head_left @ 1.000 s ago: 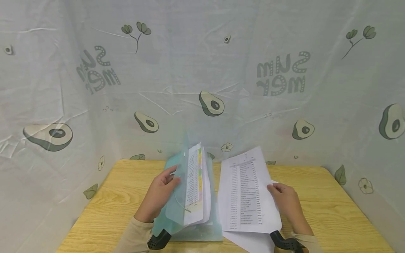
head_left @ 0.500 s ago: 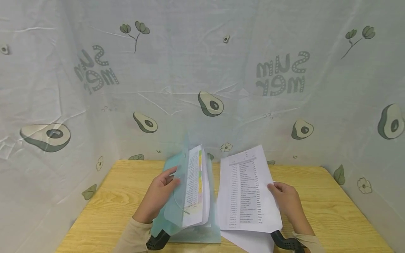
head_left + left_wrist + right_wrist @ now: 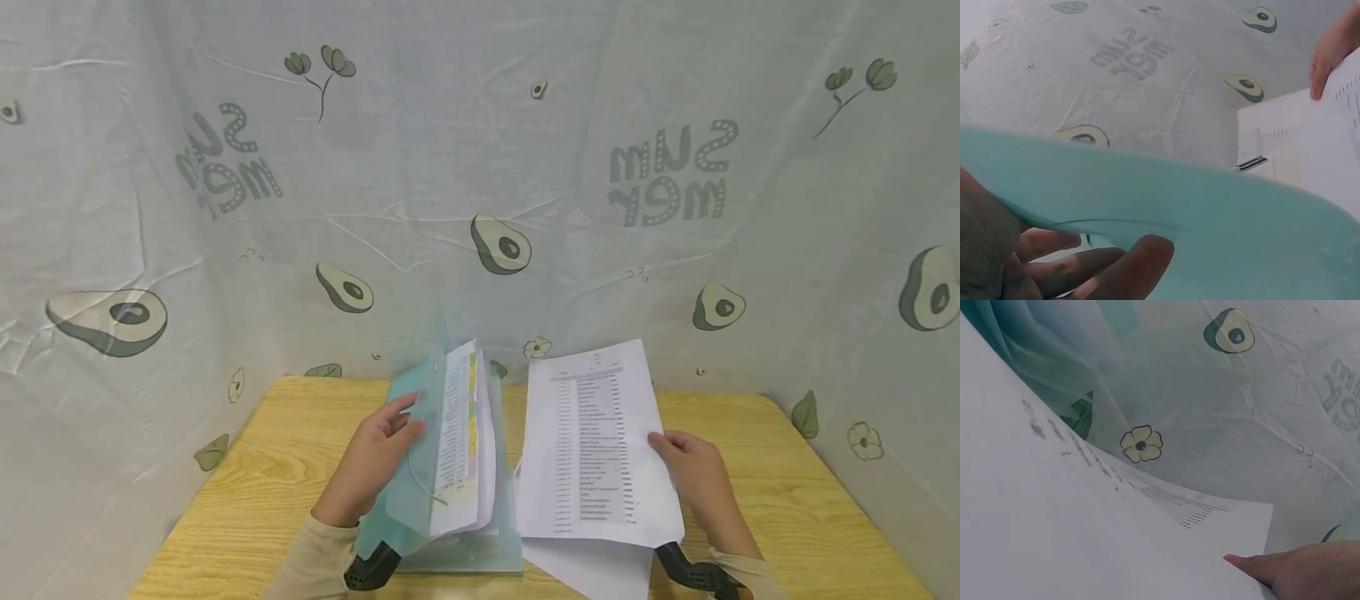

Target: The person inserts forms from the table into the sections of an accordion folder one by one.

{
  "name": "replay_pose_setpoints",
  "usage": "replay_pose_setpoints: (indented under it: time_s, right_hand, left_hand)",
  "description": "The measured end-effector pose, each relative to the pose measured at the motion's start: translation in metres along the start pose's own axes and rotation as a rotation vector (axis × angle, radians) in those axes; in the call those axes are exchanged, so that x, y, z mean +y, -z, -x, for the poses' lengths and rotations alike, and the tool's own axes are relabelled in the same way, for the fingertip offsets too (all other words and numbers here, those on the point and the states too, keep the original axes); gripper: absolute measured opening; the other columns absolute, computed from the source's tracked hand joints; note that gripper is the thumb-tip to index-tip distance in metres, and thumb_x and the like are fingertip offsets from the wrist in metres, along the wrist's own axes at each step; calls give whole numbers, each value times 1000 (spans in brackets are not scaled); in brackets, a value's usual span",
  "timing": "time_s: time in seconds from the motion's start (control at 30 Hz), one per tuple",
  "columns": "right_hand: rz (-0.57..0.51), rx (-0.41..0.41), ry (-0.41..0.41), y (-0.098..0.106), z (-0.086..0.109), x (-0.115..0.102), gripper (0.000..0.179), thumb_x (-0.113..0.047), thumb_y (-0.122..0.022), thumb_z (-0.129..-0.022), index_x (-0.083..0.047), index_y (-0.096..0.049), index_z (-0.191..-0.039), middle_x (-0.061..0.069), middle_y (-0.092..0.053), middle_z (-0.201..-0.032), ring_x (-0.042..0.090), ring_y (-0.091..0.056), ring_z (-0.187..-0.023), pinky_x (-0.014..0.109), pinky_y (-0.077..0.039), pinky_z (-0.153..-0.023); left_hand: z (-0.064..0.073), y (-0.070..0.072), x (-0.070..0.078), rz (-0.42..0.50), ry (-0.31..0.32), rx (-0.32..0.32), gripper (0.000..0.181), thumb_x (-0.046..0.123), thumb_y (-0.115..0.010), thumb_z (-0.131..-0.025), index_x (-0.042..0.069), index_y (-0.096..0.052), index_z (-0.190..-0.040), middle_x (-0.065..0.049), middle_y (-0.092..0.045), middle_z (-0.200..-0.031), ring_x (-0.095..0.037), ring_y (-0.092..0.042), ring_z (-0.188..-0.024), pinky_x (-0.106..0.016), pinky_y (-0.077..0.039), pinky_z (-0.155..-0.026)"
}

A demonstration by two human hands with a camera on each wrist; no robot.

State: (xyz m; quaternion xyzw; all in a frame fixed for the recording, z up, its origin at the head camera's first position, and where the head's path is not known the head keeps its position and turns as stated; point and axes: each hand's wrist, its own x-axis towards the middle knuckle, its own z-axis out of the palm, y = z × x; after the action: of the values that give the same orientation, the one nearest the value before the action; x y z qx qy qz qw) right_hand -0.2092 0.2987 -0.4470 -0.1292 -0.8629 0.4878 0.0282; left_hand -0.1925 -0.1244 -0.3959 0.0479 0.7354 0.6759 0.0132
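Note:
In the head view my left hand [image 3: 381, 450] holds up the cover of a light-blue translucent folder [image 3: 420, 492], thumb on its near face. Between the folder's covers stand papers, the front one a printed sheet [image 3: 456, 425] with a coloured strip down its edge. A thin pale cord [image 3: 422, 477] hangs against the cover. My right hand [image 3: 692, 467] pinches a printed sheet [image 3: 600, 450] by its right edge and holds it tilted up beside the folder. In the right wrist view the thumb [image 3: 1250, 565] lies along that sheet's edge; the fingers behind it are hidden.
White paper [image 3: 600, 567] lies beneath the raised sheet. The wood-grain table [image 3: 780, 483] extends on both sides, with a pale curtain [image 3: 570, 300] printed with avocados hanging behind it. Black wrist mounts [image 3: 372, 568] show at the bottom of the head view.
The right hand has moved slightly right with the printed sheet, which now stands a little higher and further from the folder. The left hand and the folder cover stay nearly still.

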Motion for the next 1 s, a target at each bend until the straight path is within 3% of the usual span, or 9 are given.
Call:
replay_pose_setpoints:
  time_s: [0.53,1.0]
  right_hand:
    - [-71,58,-9,6,8,-9,61,-44,-55,-107,9,-58,-139,14,-75,-103,15,-70,-78,30,-57,-63]
    - [-46,90,23,6,6,-4,59,-41,-55,-107,10,-59,-137,17,-74,-104,15,-69,-77,29,-57,-63]
  left_hand:
    - [1,1,3,8,9,-5,52,12,-58,-105,8,-46,-155,-23,-65,-133,-29,-71,-105,-40,-60,-79]
    - [-1,-2,-3,4,-13,-26,51,13,-59,-105,9,-46,-155,-21,-66,-132,-29,-70,-107,-40,-59,-83]
